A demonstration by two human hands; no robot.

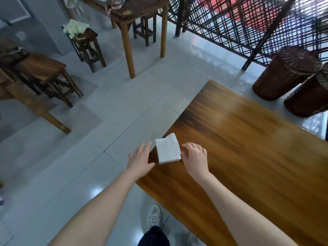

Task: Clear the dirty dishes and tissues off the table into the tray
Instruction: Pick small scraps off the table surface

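White tissue (167,148) lying near the wooden worktop (248,148) edge, left hand (140,158) and right hand (195,157) hovering beside it, fingers spread open, holding nothing

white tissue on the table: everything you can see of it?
The white tissue is a folded, roughly square piece of soft paper, with layered edges showing along its near side. It looks clean and lies flat on the wooden table, close to that table's left edge. The left hand is open just to its left and the right hand, loosely curled, just to its right. Neither grips it; whether the right thumb touches its edge is unclear.
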